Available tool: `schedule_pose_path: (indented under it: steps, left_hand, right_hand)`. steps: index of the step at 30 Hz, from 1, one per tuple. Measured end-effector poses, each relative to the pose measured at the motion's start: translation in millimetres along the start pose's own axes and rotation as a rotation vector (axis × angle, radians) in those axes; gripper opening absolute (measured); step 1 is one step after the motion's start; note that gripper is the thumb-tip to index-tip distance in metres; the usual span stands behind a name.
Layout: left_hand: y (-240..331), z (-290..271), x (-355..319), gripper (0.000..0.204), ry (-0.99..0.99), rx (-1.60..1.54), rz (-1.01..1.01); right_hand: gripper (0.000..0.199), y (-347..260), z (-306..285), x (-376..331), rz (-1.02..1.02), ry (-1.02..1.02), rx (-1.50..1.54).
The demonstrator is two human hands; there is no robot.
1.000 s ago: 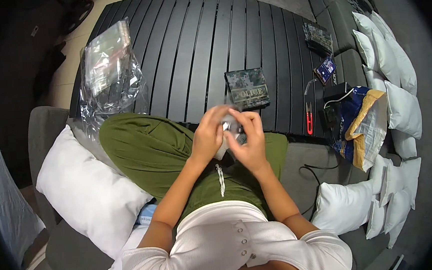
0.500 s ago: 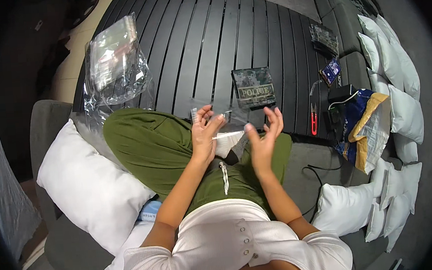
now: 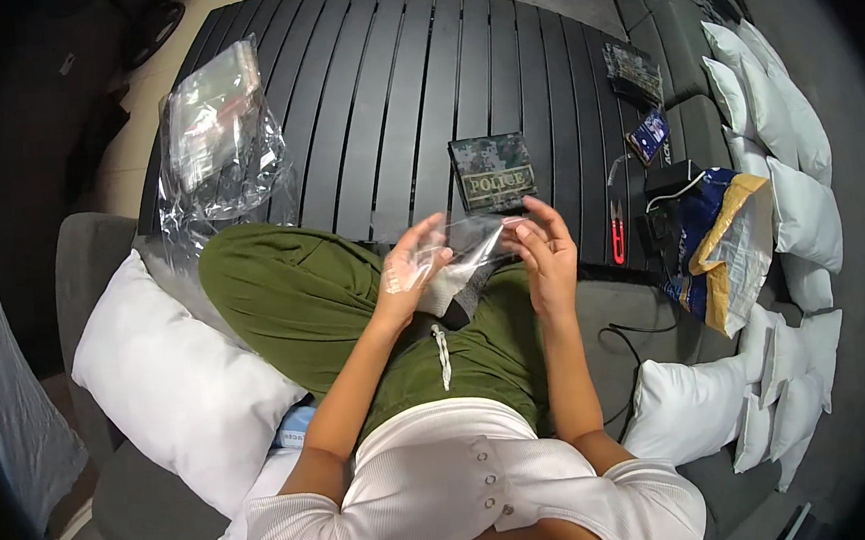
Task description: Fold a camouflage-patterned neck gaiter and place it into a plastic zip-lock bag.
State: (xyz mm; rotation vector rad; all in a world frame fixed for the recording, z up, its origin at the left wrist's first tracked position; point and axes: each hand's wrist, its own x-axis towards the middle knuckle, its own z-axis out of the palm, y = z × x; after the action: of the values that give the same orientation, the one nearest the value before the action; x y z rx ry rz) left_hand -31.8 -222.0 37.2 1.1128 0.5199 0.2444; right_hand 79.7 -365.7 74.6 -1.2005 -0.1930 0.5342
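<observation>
A clear plastic bag (image 3: 472,232) is stretched between my hands above my lap. My right hand (image 3: 548,262) pinches its right end between thumb and fingers. At its other end, my left hand (image 3: 411,272) has curled fingers on the film, and part of the plastic lies over the thumb side and palm. Just beyond my hands, a camouflage-patterned wallet-like square item (image 3: 494,173) with a tan-framed label lies flat on the black slatted table (image 3: 381,103).
A large clear bag holding a stack of plastic sleeves (image 3: 217,125) lies on the table's left. On the right are red thread snips (image 3: 617,232), a phone (image 3: 649,136), more camouflage items (image 3: 632,73) and a crumpled blue-and-gold bag (image 3: 727,249). White pillows (image 3: 178,358) flank me.
The plastic bag has been raised and spread more openly between my hands. My right hand has moved slightly right and closed on its edge. The view has shifted a little.
</observation>
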Motion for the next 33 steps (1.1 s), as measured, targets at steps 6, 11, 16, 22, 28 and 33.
schedule_pose_path:
  steps: [6,11,16,22,28,33]
  left_hand:
    - [-4.6,9.3,-0.9,0.081,0.052,0.020,0.412]
    - [-17.2,15.4,-1.5,0.070,0.101,0.285,0.644]
    - [-5.4,18.9,-6.4,0.055,0.014,0.303,0.457]
    - [14.9,-4.1,-5.7,0.048,-0.389,-0.336,-0.394]
    - [7.8,-24.2,-3.1,0.051,-0.698,-0.723,-0.478]
    - [0.9,-20.2,-2.2,0.053,-0.736,-1.249,-0.422]
  right_hand:
    - [0.060,-0.2,3.0,-9.0,0.074,-0.070,0.174]
    - [0.063,11.1,8.3,-14.6,0.199,-0.108,0.394]
    - [0.072,-4.6,11.1,-5.1,-0.012,-0.082,0.278]
    - [0.081,-20.4,5.4,1.5,-0.058,-0.152,0.171]
    - [0.083,-29.9,-3.3,2.6,-0.094,-0.260,0.112]
    - [0.086,-33.5,-2.6,0.9,-0.059,-0.321,0.120]
